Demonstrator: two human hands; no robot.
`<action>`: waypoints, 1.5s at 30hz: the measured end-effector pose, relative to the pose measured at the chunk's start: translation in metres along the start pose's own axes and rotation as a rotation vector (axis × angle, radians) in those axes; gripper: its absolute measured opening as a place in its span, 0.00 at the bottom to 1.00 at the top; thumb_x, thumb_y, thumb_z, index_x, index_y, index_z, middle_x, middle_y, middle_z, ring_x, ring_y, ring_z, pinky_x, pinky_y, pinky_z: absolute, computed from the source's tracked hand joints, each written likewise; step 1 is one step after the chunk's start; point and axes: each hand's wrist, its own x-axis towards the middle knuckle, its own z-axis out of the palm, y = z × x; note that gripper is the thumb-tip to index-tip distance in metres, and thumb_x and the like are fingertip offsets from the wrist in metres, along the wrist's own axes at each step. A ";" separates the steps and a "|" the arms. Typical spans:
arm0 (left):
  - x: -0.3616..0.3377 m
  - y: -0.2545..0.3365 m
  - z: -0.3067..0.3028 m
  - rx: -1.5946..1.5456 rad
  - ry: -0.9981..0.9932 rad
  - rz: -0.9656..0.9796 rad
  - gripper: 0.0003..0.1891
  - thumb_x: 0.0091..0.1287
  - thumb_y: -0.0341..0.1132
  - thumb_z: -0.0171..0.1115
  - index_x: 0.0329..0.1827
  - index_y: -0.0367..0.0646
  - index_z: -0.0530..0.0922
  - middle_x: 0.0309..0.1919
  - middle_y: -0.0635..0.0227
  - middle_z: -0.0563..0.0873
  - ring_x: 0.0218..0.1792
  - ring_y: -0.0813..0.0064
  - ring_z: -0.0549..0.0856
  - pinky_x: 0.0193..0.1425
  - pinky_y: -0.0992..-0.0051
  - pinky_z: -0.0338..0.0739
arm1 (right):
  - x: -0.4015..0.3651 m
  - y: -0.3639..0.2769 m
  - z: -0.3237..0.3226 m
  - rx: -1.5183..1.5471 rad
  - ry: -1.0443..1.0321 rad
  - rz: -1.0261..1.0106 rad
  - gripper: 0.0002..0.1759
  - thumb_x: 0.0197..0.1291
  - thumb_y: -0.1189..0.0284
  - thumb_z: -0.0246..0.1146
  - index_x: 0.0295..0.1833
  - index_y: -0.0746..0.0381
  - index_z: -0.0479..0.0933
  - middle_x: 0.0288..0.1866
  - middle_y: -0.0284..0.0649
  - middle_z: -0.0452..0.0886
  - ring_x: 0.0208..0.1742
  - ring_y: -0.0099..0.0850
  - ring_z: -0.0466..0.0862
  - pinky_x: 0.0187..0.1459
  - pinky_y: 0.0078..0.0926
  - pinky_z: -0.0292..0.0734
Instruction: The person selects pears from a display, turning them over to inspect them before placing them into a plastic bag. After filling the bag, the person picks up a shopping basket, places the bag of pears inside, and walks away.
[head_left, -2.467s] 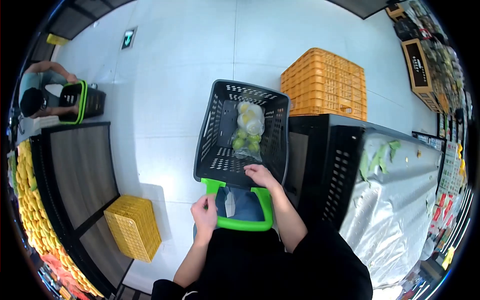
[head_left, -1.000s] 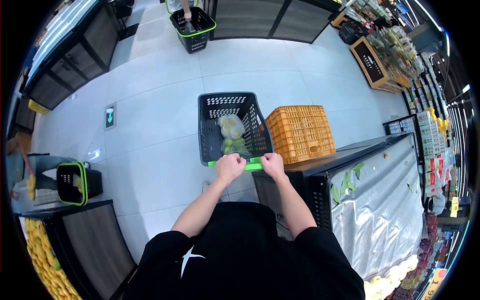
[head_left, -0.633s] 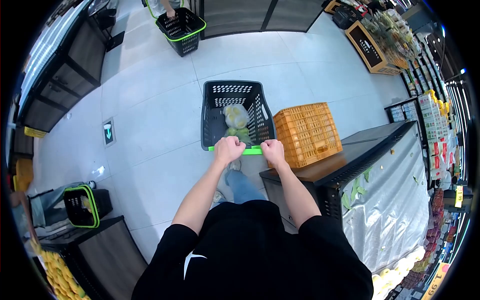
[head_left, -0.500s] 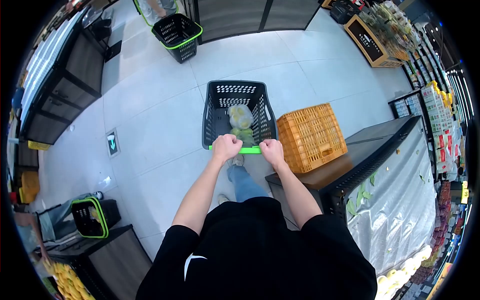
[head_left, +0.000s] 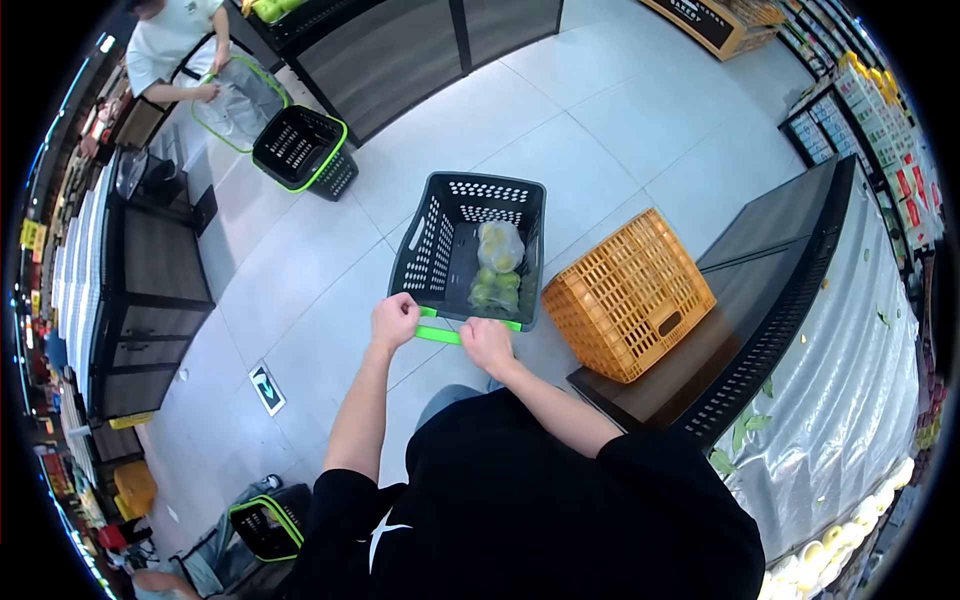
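Observation:
A dark grey shopping basket [head_left: 440, 250] with perforated walls stands in front of me in the head view. My left hand [head_left: 396, 320] is closed around the left end of its bright green handle [head_left: 437, 334]. Toward the handle's right part, my right hand [head_left: 487, 344] is wrapped round it too. Inside the basket lie two clear plastic bags along the right side. The farther bag [head_left: 500, 246] holds pale yellowish round produce; the nearer bag [head_left: 495, 290] has green round produce.
An orange plastic crate [head_left: 630, 295] sits close to the basket's right, by a display stand [head_left: 830, 380] covered in silvery sheeting. Ahead left, a person [head_left: 175, 45] is at another green-rimmed basket [head_left: 305, 150]. A third basket [head_left: 268, 525] is at lower left. Dark counters [head_left: 160, 290] line the left.
My view has turned, and the basket now angles the other way. Both hands have stayed on the handle, shifting left and nearer. The person ahead has come further into view.

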 end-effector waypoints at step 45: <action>0.452 0.271 0.123 0.100 -0.451 0.460 0.12 0.55 0.44 0.62 0.31 0.48 0.88 0.30 0.53 0.88 0.37 0.49 0.87 0.46 0.56 0.81 | 0.328 0.068 -0.171 -0.051 0.882 0.584 0.12 0.58 0.68 0.54 0.33 0.56 0.84 0.27 0.50 0.84 0.32 0.53 0.85 0.42 0.50 0.80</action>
